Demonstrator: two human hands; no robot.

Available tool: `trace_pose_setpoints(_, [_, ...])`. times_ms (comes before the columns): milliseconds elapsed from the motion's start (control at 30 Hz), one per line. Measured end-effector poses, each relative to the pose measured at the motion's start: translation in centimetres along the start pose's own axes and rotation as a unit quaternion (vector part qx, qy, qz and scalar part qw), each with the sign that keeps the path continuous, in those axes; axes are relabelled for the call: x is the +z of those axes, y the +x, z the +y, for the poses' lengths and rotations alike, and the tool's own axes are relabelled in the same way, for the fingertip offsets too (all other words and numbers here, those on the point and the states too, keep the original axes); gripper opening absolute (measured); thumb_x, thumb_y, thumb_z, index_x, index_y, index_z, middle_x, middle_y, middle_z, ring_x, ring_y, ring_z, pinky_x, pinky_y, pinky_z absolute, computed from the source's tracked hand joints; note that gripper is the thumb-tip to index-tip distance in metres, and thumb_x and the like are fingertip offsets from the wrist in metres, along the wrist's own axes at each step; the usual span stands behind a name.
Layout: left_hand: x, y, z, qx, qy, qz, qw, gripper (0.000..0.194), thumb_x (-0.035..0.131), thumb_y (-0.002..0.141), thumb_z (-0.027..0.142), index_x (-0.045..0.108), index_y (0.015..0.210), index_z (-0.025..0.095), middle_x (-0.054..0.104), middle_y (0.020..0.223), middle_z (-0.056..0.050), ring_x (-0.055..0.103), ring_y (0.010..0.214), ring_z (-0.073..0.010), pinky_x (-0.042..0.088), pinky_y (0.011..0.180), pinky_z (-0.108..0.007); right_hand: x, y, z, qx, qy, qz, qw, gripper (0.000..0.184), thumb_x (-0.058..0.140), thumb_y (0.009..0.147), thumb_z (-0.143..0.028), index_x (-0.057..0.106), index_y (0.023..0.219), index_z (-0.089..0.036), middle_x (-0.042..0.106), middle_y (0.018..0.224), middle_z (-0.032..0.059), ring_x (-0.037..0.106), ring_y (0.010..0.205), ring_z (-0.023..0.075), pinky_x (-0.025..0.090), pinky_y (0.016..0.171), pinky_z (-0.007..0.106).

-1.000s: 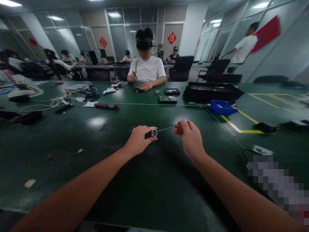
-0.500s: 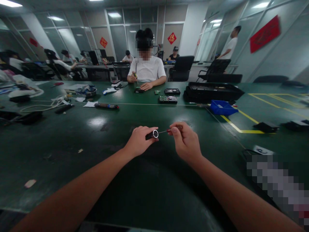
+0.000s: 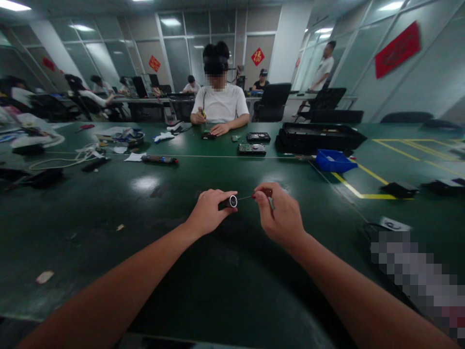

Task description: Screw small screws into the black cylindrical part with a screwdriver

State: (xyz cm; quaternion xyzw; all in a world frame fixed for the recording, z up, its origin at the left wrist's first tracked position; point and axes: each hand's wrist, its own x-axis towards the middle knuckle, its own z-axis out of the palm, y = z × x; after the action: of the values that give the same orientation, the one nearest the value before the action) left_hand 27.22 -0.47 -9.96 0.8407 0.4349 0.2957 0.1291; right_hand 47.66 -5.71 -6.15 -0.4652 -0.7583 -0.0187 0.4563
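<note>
My left hand (image 3: pixel 209 212) is closed around a short black cylinder with a silver ring at its end, a screwdriver handle (image 3: pixel 228 202), held just above the green table (image 3: pixel 145 242). My right hand (image 3: pixel 279 215) pinches a thin metal bit (image 3: pixel 250 197) with a red collar, its tip pointing into the handle's silver end. Both hands hover over the table's middle, close together.
Across the table a person in a white shirt works on a small device, with hard drives (image 3: pixel 252 149) beside them. A blue bin (image 3: pixel 334 161) and a black tray stack (image 3: pixel 319 137) stand at the right. Cables and tools lie at the left. A blurred patch covers the lower right.
My right hand has moved left toward the handle, bringing the thin bit's tip up to the silver end. A person at the back right has walked further left.
</note>
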Motion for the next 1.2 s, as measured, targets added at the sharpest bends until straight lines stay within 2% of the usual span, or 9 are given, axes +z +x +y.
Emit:
trace_pose_setpoints(200, [0.0, 0.0, -0.1, 0.004, -0.007, -0.001, 1.0, 0.044, 0.072, 0.086, 0.038, 0.063, 0.129, 0.032, 0.071, 0.108, -0.001, 0.06, 0.099, -0.0234, 0.043, 0.09, -0.041, -0.1, -0.1, -0.1, 0.034, 0.048, 0.02, 0.998, 0.011, 0.045, 0.099, -0.028, 0.055, 0.1, -0.023, 0.069, 0.084, 0.0047, 0.067, 0.074, 0.0193, 0.049, 0.068, 0.034])
trace_pose_setpoints(633, [0.1, 0.0, -0.2, 0.034, 0.003, 0.009, 0.999, 0.043, 0.073, 0.085, 0.037, 0.064, 0.127, 0.033, 0.071, 0.112, -0.001, 0.059, 0.104, -0.0232, 0.04, 0.094, -0.043, 0.4, 0.1, 0.7, 0.104, 0.118, 0.013, 0.987, 0.016, 0.043, 0.102, -0.032, 0.055, 0.098, -0.022, 0.068, 0.08, 0.0015, 0.068, 0.074, 0.0167, 0.048, 0.07, 0.031])
trace_pose_setpoints(800, [0.2, 0.1, -0.3, 0.033, 0.018, 0.004, 0.999, 0.042, 0.075, 0.084, 0.036, 0.066, 0.125, 0.033, 0.071, 0.11, -0.001, 0.06, 0.102, -0.0232, 0.04, 0.092, -0.042, 0.2, 0.3, 1.1, 0.104, 0.117, -0.004, 0.988, 0.018, 0.042, 0.102, -0.033, 0.055, 0.097, -0.021, 0.068, 0.079, 0.0016, 0.067, 0.073, 0.0165, 0.048, 0.07, 0.03])
trace_pose_setpoints(1200, [0.5, 0.2, -0.6, 0.022, 0.032, -0.008, 0.999, 0.042, 0.077, 0.081, 0.035, 0.067, 0.122, 0.033, 0.071, 0.108, 0.0, 0.06, 0.101, -0.0238, 0.039, 0.091, -0.042, -0.2, 0.6, 1.2, 0.068, 0.04, -0.044, 0.996, 0.018, 0.041, 0.101, -0.03, 0.055, 0.098, -0.019, 0.068, 0.081, 0.0042, 0.066, 0.073, 0.0174, 0.045, 0.068, 0.03])
